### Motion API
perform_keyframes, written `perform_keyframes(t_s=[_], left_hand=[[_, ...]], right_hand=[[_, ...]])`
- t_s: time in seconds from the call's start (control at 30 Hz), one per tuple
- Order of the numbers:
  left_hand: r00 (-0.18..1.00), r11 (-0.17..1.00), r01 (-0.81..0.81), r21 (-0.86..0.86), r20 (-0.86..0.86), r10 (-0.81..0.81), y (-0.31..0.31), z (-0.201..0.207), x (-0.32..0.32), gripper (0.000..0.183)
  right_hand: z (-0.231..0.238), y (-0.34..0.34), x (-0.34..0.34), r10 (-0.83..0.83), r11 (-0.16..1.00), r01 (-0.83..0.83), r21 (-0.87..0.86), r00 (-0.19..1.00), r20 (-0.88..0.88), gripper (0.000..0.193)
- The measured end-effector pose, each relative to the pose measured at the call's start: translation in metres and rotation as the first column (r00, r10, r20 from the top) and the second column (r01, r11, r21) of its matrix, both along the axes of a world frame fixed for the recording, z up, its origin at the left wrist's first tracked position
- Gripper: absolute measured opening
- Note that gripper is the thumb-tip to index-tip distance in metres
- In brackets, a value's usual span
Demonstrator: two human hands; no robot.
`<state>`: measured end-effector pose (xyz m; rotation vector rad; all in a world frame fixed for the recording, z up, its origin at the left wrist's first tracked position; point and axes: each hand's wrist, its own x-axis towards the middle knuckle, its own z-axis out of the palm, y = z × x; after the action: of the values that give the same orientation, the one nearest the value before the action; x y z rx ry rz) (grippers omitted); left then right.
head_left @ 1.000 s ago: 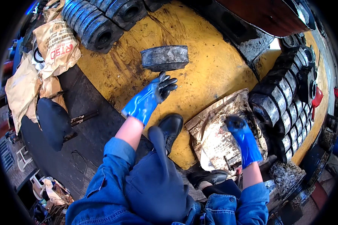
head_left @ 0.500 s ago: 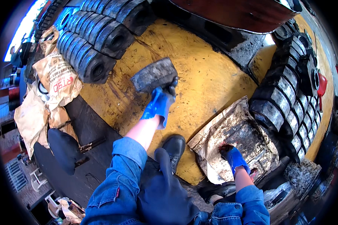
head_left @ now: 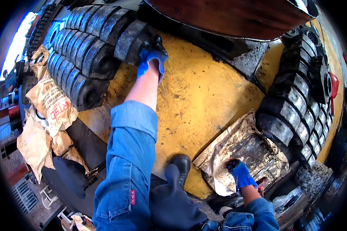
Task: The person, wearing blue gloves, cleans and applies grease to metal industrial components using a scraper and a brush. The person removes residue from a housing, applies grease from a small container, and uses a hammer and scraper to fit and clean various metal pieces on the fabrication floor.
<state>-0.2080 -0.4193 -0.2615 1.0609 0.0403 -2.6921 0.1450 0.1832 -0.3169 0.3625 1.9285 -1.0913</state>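
My left hand (head_left: 152,57), in a blue glove, reaches far forward and grips a dark, greasy metal block (head_left: 133,36). The block sits against the near end of a row of like blocks (head_left: 92,27) at the upper left. My right hand (head_left: 241,173), also gloved in blue, rests low on a torn paper wrapping (head_left: 219,158) spread under another dark block (head_left: 254,148). Its fingers press on the paper and hold nothing. Both sleeves are blue denim.
A yellow, stained metal surface (head_left: 196,96) carries everything. A second row of blocks (head_left: 79,77) lies to the left, and a curved row (head_left: 297,104) runs down the right. A rusty brown plate (head_left: 235,15) overhangs the top. Paper sacks (head_left: 50,104) lie at left, and my black shoe (head_left: 181,165) stands below.
My left hand took the loose block off the yellow surface and carried it up and left to the end of the row. My right hand stayed on the paper wrapping.
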Motion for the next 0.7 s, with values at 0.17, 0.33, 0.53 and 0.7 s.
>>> perform_keyframes(t_s=[0.17,0.33,0.53,0.7], left_hand=[[0.999,0.998,0.048,-0.026,-0.015,-0.049,-0.064,-0.004,-0.023,0.027],[0.98,0.972,0.181,-0.148,-0.06,-0.191,-0.07,0.006,-0.021,0.034],[0.883,0.832,0.468,-0.298,0.19,-0.429,-0.023,0.031,0.019,0.043],[0.695,0.628,0.711,-0.318,0.452,-0.559,0.056,0.038,0.07,0.041]], right_hand=[[0.059,-0.05,-0.037,0.317,0.92,-0.316,0.233,0.948,0.034,0.027],[0.071,-0.059,-0.042,0.412,0.834,-0.4,0.38,0.909,0.053,0.032],[0.081,-0.065,-0.047,0.388,0.83,-0.349,0.434,0.922,-0.001,0.027],[0.027,-0.034,-0.02,0.361,0.868,-0.322,0.378,0.932,-0.034,0.027]])
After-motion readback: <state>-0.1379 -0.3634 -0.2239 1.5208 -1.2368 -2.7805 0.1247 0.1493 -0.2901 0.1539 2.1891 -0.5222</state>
